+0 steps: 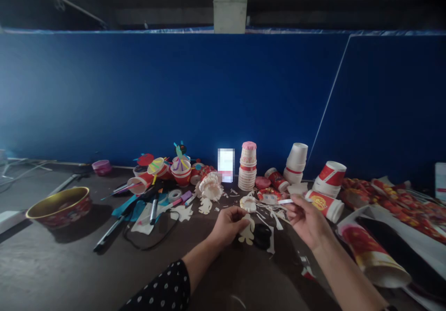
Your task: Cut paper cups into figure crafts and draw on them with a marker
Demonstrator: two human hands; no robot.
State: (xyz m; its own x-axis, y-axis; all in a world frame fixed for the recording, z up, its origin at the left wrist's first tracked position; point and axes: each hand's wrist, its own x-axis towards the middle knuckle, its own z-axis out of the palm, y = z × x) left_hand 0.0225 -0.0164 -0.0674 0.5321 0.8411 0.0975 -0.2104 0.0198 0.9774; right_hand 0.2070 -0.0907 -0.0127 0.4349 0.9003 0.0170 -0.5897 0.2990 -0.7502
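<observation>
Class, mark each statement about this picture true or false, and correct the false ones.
1. The right hand pinches a white paper strip. True.
2. The gold-rimmed bowl stands to the right of both hands. False: it stands to their left.
3. The left hand touches a paper figure. True.
4. The stack of paper cups lies on its side. False: it stands upright.
5. The left sleeve is plain white. False: it is black with white dots.
</observation>
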